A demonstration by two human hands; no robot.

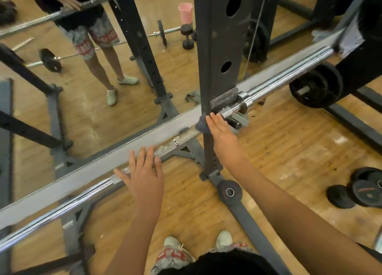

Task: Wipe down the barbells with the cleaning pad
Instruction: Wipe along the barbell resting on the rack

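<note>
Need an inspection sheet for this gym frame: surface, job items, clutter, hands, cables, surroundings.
Surface: wooden plank floor, pale worn patches.
Job's things: long chrome barbell resting on the black steel rack upright; dark grey cleaning pad on the bar beside the upright.
Clutter: loose black weight plates on the floor at right.
Hands: left hand flat on the bar, fingers straight; right hand grips the pad.
Cables: thin wire beside the upright.
Surroundings: wall mirror behind the bar, reflecting the person.
</note>
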